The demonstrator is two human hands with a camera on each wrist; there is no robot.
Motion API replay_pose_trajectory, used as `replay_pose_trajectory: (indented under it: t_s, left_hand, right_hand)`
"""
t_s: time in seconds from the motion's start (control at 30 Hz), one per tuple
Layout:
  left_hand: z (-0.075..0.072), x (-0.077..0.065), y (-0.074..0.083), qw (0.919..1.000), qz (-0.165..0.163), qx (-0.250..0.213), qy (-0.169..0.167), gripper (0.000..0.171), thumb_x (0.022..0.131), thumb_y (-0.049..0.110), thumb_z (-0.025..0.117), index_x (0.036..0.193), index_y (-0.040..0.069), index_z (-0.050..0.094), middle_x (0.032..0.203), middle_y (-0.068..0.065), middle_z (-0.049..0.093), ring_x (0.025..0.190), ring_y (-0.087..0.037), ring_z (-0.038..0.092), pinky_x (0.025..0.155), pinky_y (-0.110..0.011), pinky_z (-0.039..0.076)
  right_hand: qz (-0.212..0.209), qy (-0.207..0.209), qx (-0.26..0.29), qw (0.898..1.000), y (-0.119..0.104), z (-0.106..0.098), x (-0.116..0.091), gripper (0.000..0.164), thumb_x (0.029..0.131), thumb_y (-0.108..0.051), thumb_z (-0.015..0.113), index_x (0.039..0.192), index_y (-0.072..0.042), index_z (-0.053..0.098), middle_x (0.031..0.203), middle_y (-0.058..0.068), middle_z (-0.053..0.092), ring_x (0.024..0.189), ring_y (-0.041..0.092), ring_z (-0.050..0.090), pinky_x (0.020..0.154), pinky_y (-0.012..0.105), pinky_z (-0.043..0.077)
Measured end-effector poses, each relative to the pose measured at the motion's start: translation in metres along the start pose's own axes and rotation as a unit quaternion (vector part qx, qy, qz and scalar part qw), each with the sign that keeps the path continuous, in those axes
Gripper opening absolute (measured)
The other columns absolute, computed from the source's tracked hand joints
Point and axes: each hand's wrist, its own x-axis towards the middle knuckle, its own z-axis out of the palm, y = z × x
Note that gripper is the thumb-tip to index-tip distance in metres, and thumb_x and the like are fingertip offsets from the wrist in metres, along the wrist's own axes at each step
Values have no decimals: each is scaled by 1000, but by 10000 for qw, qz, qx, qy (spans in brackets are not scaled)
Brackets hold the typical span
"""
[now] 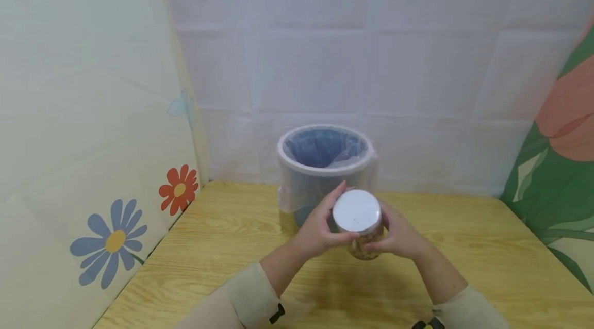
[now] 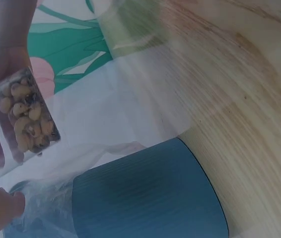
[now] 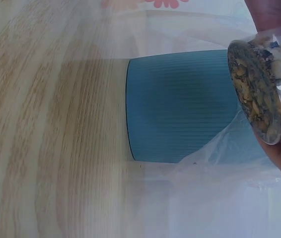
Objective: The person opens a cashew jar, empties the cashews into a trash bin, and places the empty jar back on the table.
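A clear jar with a white lid (image 1: 357, 210) is held above the table, tilted so that its top faces the head camera. My left hand (image 1: 319, 230) grips it from the left, thumb and fingers by the lid. From the right, my right hand (image 1: 400, 231) holds the jar's side. Tan, nut-like or shell-like pieces (image 2: 26, 114) fill the lower jar; their exact kind is unclear. In the right wrist view the jar's bottom (image 3: 254, 91) shows. Right behind the hands stands a blue bin (image 3: 180, 106) with a white rim (image 1: 320, 170).
A clear plastic bag (image 1: 290, 190) lines the bin and hangs over its outside. The wooden table (image 1: 223, 246) meets a white cloth backdrop (image 1: 301, 61). Flower-printed panels stand at the left (image 1: 69, 112) and right (image 1: 557, 179).
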Motion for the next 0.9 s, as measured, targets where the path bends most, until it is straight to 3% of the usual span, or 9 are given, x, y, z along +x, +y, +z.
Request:
replay_pose_trajectory:
  t_s: [0.13, 0.27, 0.47, 0.73, 0.9]
  left_hand:
    - [-4, 0, -1, 9996, 111, -190, -191, 94, 71, -2, 73, 145, 5, 16, 145, -8, 32, 132, -18, 32, 110, -36, 16]
    - [-9, 2, -17, 9963, 380, -626, -459, 93, 73, 0, 72, 146, 7, 14, 147, -9, 30, 132, -19, 31, 110, -34, 17]
    - [-16, 5, -19, 9878, 497, -1157, -919, 93, 76, 20, 74, 145, 4, 15, 148, -15, 25, 134, -20, 28, 111, -37, 14]
    - [-19, 8, -20, 9822, 612, -1301, -1211, 103, 71, 37, 76, 146, 3, 13, 149, -15, 20, 136, -21, 23, 111, -38, 14]
    - [-20, 9, -20, 9771, 732, -1382, -1446, 103, 71, 38, 75, 145, 3, 14, 149, -17, 20, 135, -23, 23, 111, -38, 14]
  right_hand:
    - [-80, -51, 50, 9999, 1, -2, -1, 93, 58, -5, 83, 137, 1, 33, 129, 18, 46, 118, 9, 44, 98, 27, 35]
    - [-227, -177, 206, 9994, 2, -5, -2, 96, 57, -3, 82, 138, 1, 31, 129, 14, 47, 118, 9, 45, 98, 25, 35]
    - [-375, -566, 682, 9954, -1, -9, -1, 96, 58, -3, 80, 138, 3, 28, 132, 3, 45, 119, 13, 45, 100, 27, 35]
    - [-409, -849, 933, 9912, -3, -11, -2, 89, 62, -2, 77, 135, 7, 28, 129, 0, 47, 115, 14, 47, 97, 30, 40]
    - [-336, -1115, 1173, 9862, -3, -11, -2, 85, 64, -1, 75, 135, 5, 28, 128, 1, 47, 114, 15, 48, 95, 32, 42]
